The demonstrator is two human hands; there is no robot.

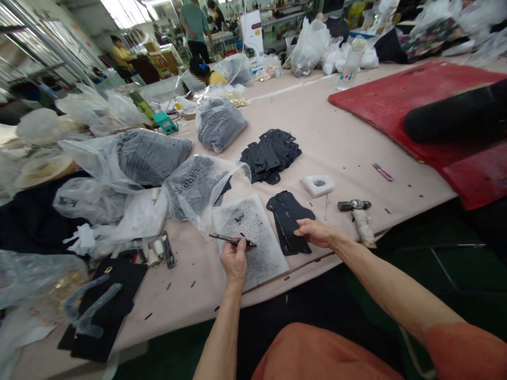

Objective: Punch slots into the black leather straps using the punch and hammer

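My left hand point(234, 258) is closed around a dark metal punch-like rod point(222, 237), held nearly level over a white board point(263, 253) covered in black specks. To the right, my right hand point(317, 233) pinches the edge of a flat black piece point(288, 227) on a small stack beside the board. Behind that stack lies a larger heap of black pieces point(271, 153). A hammer point(359, 214) with a wrapped handle rests right of my right hand, near a white block point(318, 184) with a dark patch.
Clear plastic bags point(190, 184) of dark pieces crowd the left. Pink snips point(382, 172) lie at the right, before a red mat point(396, 105) bearing a black roll point(455, 113). Black panels point(111, 301) lie front left. People are in the background.
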